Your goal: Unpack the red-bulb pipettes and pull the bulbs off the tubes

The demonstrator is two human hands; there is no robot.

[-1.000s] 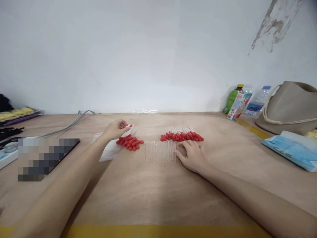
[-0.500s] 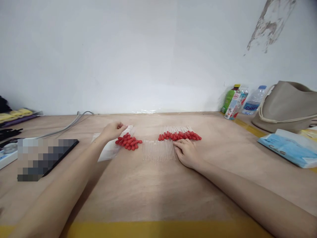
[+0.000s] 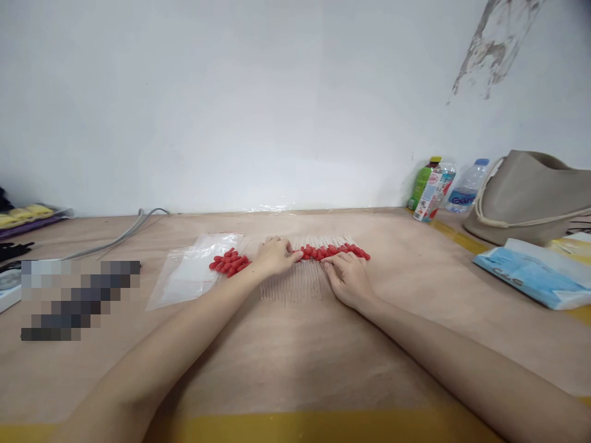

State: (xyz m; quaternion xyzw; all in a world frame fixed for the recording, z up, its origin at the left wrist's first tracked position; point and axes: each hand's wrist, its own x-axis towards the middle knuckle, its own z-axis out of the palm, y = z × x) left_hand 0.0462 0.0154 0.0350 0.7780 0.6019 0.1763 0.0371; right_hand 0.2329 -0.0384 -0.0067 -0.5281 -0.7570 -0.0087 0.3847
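Clear comb [image 3: 290,288] lies mid-frame, below red pieces [image 3: 332,251] — left hand [image 3: 275,256], right hand [image 3: 349,275] near its upper corners — grips unclear.

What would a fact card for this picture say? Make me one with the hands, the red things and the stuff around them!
Left hand: at the left end of the red row; can't tell if it grips anything
Right hand: fingers by the right end of the clear sticks, close to the red row
Clear sticks: side by side, nearer the person than the red row
Red pile: left of the left hand, by clear plastic packaging
Far right: bottles, grey-beige bag, blue packet
Far left: grey cable
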